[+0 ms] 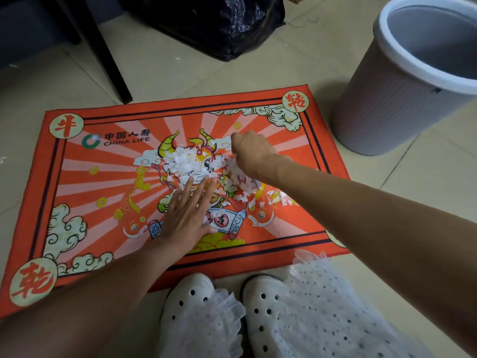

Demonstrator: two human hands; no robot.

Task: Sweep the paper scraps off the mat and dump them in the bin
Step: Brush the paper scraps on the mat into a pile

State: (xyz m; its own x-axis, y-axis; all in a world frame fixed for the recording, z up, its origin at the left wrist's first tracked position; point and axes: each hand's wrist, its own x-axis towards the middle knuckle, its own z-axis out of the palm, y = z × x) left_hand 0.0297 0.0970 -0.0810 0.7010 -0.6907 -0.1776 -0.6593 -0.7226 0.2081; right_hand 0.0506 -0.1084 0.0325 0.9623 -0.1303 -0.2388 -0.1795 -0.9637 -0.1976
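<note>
A red printed mat (77, 161) lies on the tiled floor. A heap of small white paper scraps (185, 164) sits at its centre, with more strewn to the right (273, 200). My left hand (188, 215) lies flat on the mat, fingers straight, fingertips touching the near edge of the heap. My right hand (251, 152) is at the heap's far right side with its fingers curled down into the scraps; whether it holds any is hidden. A grey bin (392, 109) with a white rim stands on the floor right of the mat.
A black plastic bag (214, 24) sits beyond the mat. A dark furniture leg (105, 52) stands at the mat's far left corner. My white clogs (191, 303) and white dotted skirt (322, 306) are at the mat's near edge. A few scraps lie on the floor.
</note>
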